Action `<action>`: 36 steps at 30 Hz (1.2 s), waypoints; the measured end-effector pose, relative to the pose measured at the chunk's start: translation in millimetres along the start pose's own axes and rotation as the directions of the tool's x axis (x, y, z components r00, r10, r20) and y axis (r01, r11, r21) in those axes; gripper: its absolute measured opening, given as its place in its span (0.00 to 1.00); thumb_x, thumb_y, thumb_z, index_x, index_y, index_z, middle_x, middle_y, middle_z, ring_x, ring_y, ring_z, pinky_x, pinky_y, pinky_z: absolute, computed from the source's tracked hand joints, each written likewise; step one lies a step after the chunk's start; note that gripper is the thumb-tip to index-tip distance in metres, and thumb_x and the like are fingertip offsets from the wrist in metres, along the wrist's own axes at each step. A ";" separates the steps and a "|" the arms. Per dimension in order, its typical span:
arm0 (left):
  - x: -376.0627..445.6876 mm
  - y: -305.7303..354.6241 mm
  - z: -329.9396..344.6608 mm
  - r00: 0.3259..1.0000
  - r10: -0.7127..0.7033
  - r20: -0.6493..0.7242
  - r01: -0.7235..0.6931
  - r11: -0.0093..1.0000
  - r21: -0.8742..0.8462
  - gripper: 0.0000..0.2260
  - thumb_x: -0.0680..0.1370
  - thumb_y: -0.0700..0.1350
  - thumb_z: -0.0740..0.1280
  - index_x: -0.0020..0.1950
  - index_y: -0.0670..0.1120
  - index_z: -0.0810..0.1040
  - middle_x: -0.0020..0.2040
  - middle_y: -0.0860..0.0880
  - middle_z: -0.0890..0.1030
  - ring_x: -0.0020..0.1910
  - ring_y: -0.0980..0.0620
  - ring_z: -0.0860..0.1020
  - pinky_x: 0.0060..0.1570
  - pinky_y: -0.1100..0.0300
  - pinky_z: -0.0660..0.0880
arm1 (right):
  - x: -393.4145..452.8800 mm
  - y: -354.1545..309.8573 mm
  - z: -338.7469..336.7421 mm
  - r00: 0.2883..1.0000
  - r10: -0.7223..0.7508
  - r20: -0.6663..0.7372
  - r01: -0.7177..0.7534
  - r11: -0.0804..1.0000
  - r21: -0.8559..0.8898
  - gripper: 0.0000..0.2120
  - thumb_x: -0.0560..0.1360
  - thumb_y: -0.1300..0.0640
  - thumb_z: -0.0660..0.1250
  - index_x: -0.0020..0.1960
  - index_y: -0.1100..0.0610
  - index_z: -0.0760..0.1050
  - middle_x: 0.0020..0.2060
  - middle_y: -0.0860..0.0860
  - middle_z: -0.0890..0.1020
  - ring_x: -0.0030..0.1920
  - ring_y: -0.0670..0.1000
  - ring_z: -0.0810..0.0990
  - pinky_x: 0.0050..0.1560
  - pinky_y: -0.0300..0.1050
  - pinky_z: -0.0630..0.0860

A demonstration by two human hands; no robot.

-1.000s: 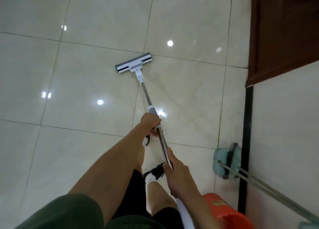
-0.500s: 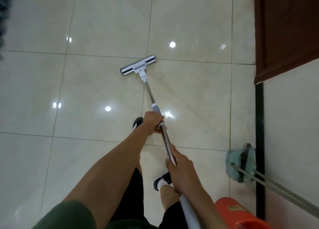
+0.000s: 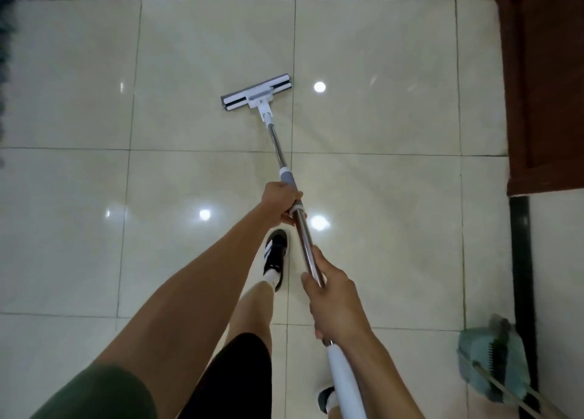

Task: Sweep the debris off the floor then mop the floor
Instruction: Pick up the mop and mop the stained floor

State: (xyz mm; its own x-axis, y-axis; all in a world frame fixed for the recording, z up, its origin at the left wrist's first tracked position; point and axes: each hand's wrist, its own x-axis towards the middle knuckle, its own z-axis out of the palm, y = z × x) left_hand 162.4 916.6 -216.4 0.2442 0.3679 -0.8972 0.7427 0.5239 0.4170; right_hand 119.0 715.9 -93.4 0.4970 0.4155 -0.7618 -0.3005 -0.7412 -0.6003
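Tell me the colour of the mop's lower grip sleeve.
Grey, on the mop handle just above the left hand; head view.

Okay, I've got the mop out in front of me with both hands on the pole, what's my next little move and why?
Probably draw the mop head straight back toward your feet: it sits flat on the tile, far out, with left hand and right hand both gripping the pole.

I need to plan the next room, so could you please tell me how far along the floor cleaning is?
Sweeping looks done: the teal dustpan is parked by the wall and no debris shows on the glossy cream floor tiles. Mopping is in hand: the left hand and right hand grip the white flat mop. How much remains is unclear.
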 end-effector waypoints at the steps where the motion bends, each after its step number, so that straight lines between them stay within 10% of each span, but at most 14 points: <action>1: 11.0 21.3 -11.5 1.000 0.009 0.007 -0.009 1.000 0.017 0.07 0.79 0.37 0.69 0.54 0.35 0.75 0.41 0.36 0.81 0.29 0.40 0.84 0.32 0.46 0.82 | 16.5 -20.0 6.3 1.000 0.001 -0.007 -0.001 1.000 0.003 0.26 0.81 0.51 0.61 0.64 0.19 0.59 0.30 0.41 0.73 0.26 0.41 0.74 0.31 0.40 0.76; 14: 89.9 164.5 -69.6 0.997 0.068 0.023 -0.071 0.983 0.171 0.06 0.81 0.38 0.68 0.52 0.37 0.74 0.42 0.38 0.80 0.33 0.42 0.83 0.32 0.44 0.83 | 131.7 -145.5 35.0 0.998 0.021 -0.057 -0.020 1.000 0.017 0.24 0.83 0.52 0.59 0.78 0.43 0.61 0.51 0.50 0.78 0.36 0.44 0.77 0.22 0.27 0.67; 21: 51.0 78.0 -57.7 0.998 0.008 0.057 -0.023 0.962 0.273 0.06 0.82 0.40 0.67 0.52 0.37 0.74 0.41 0.38 0.81 0.27 0.43 0.83 0.28 0.48 0.81 | 52.1 -77.7 70.2 0.992 0.103 -0.077 -0.098 0.993 0.073 0.25 0.83 0.51 0.57 0.78 0.40 0.57 0.51 0.51 0.80 0.39 0.48 0.78 0.37 0.37 0.74; 31: -57.6 -123.1 -29.1 0.980 -0.035 0.196 -0.069 0.865 0.497 0.06 0.82 0.40 0.68 0.51 0.36 0.75 0.40 0.36 0.81 0.25 0.43 0.83 0.23 0.51 0.79 | -119.5 78.1 152.1 0.964 0.185 -0.193 -0.132 0.957 0.258 0.22 0.82 0.50 0.58 0.75 0.40 0.63 0.39 0.45 0.77 0.31 0.41 0.75 0.29 0.33 0.71; 36: -110.0 -209.7 -25.1 0.963 -0.049 0.265 -0.109 0.828 0.550 0.05 0.81 0.38 0.67 0.47 0.40 0.72 0.40 0.37 0.80 0.37 0.38 0.84 0.42 0.37 0.83 | -198.1 129.8 189.0 0.947 0.230 -0.224 -0.171 0.952 0.256 0.25 0.82 0.51 0.58 0.78 0.42 0.59 0.43 0.46 0.78 0.39 0.47 0.76 0.43 0.43 0.77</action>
State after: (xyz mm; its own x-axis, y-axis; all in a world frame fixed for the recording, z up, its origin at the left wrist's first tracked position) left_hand -35.9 785.5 -201.5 0.3636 0.1250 -0.9231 0.9314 -0.0285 0.3630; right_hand -172.3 637.0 -66.4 0.5837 0.1054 -0.8051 -0.5788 -0.6414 -0.5036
